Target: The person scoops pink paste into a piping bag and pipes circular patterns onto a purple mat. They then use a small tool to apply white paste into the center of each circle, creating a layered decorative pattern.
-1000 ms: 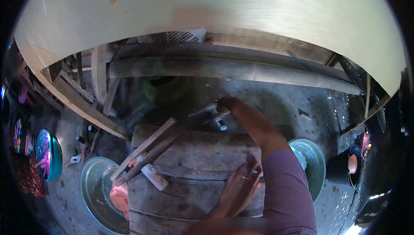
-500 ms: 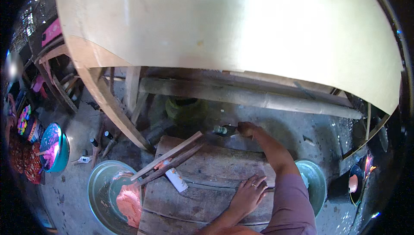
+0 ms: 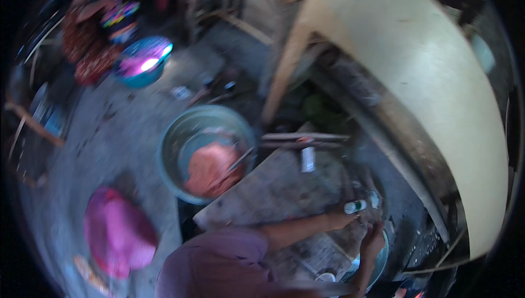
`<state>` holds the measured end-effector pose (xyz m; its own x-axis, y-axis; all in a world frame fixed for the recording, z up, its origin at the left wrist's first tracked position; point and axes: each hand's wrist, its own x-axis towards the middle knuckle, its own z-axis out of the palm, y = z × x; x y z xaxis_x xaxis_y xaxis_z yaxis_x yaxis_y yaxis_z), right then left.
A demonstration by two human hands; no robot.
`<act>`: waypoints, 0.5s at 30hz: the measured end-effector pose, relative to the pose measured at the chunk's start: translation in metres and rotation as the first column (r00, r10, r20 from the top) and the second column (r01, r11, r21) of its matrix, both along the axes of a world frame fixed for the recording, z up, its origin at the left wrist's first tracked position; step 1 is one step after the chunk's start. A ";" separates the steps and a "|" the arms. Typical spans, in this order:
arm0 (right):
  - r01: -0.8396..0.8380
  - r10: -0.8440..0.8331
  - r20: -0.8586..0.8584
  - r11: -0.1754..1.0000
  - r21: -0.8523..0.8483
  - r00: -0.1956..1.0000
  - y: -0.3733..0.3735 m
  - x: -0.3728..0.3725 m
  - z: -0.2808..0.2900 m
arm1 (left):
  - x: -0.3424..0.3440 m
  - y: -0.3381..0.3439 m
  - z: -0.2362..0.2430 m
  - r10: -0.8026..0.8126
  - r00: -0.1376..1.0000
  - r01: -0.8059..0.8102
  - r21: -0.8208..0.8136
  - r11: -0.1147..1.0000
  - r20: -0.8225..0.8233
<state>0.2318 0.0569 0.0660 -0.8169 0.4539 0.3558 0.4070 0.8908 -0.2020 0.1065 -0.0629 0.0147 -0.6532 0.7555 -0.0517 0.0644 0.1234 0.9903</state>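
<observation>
Motion blur softens the picture. My left hand [image 3: 342,220] reaches over the wooden bench top [image 3: 240,205], closed beside a short cylinder with green and white bands [image 3: 355,206], which seems to be the end of a dark wooden tool. Close to it, my right hand [image 3: 373,236] is closed at the bench's right edge; what its fingers hold is blurred. A second pale cylindrical end [image 3: 374,199] shows just beyond the hands. Two wooden sticks [image 3: 306,136] lie across the far edge of the bench, with a white tube-like container [image 3: 308,159] beside them.
A green basin [image 3: 169,172] of orange-pink paste stands left of the bench. Another basin [image 3: 384,257] is partly hidden by my right arm. A pink cloth-like item [image 3: 120,232] lies on the floor. A person [image 3: 82,41] sits far left near a blue basin [image 3: 143,79]. A large pale board [image 3: 415,51] rises at right.
The view has swung left, bringing in more floor and the seated person. My left hand has left the bench surface and come close to my right hand at the banded tool.
</observation>
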 end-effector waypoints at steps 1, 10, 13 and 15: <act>-0.010 0.010 -0.008 1.000 0.021 1.000 -0.010 0.009 -0.007 | 0.010 -0.021 0.005 -0.017 0.997 0.015 -0.022 1.000 -0.077; -0.076 0.115 0.131 0.958 -0.275 0.985 -0.049 0.039 -0.047 | 0.058 -0.351 -0.064 0.410 0.799 -0.319 0.268 0.909 -0.440; -0.116 0.121 0.027 0.982 -0.150 0.992 -0.052 0.039 -0.061 | 0.081 -0.518 -0.135 0.717 0.439 -0.897 -0.220 0.383 -0.542; 0.008 0.048 0.176 0.952 -0.305 0.983 -0.044 0.039 -0.058 | 0.123 -0.615 -0.191 0.708 0.228 -0.952 -0.305 0.018 -0.669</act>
